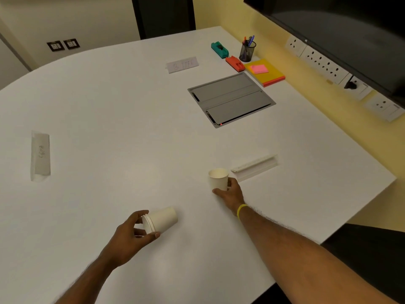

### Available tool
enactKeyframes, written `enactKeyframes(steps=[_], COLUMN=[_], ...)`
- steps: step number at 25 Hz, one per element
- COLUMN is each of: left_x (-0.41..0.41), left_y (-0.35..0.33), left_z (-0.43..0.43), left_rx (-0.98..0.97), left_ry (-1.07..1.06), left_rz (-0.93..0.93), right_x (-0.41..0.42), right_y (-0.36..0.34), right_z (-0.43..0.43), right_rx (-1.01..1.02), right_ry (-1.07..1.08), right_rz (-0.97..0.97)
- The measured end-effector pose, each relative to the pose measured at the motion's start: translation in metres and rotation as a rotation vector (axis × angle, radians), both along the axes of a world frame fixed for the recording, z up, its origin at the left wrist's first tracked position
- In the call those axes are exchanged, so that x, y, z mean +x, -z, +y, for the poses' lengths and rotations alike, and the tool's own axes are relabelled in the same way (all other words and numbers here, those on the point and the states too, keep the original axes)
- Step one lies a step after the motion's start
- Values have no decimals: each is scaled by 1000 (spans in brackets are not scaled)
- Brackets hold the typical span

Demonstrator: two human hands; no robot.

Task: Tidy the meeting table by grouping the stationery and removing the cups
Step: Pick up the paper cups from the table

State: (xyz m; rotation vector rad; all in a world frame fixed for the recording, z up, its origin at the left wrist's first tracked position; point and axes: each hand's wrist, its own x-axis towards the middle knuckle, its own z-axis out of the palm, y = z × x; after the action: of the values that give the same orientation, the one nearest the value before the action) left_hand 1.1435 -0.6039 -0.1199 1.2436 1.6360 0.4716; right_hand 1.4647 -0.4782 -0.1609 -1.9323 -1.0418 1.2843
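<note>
Left hand [131, 233] comes first, well on the camera's side of the grey cable hatch [230, 99] set into the white table [131, 117]; its thumb and fingers curl round the rim end of a white paper cup [163, 219], which lies tipped on its side with its base pointing towards the hatch; whether that cup touches the table I cannot tell. Right hand [230, 191], with a yellow wristband [241, 210] on its wrist, sits between the tipped cup and the hatch; it grips the lower part of an upright paper cup [218, 179], mouth open to the ceiling. A folded white name card [255, 166] lies just beside the upright cup, on the hatch side; a second name card [40, 156] lies far left of the hatch; a third name card [182, 64] stands beyond the hatch and to its left. Just beyond the hatch's far corner the stationery sits together: a yellow notebook [266, 73] with a pink sticky-note pad [259, 69] on top; a red block-shaped item [235, 63] touching the notebook's corner; a black mesh pen holder [247, 51] with pens [249, 40]; a green block-shaped item [219, 49] farthest from the hatch. White wall sockets [322, 62] run along the yellow wall to the right of the hatch, under a dark screen [339, 29].
</note>
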Motion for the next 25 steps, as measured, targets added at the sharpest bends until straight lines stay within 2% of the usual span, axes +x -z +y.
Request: enactKeyframes(steps=[9,15,20,22,25], left_x=[-7,-1,-3,-10,-27], left_y=[6,5,-6,-10,-17], left_z=[-6,-15,-28,-37,-52], left_rx=[-38,-44,-5,14,26], left_ry=[-32,-58,-101,-121,-132], left_rz=[11,16,1,11,32], right_x=[-10,-5,-2,-13,-51], right_y=[25,24,29,32,17], right_z=[0,-3,-59,-88,-117], right_rx=[108,59,14,-8,-50], right_ry=[60,113,178,83,-261], right_rz=[-150,-57,-39,-91,-7])
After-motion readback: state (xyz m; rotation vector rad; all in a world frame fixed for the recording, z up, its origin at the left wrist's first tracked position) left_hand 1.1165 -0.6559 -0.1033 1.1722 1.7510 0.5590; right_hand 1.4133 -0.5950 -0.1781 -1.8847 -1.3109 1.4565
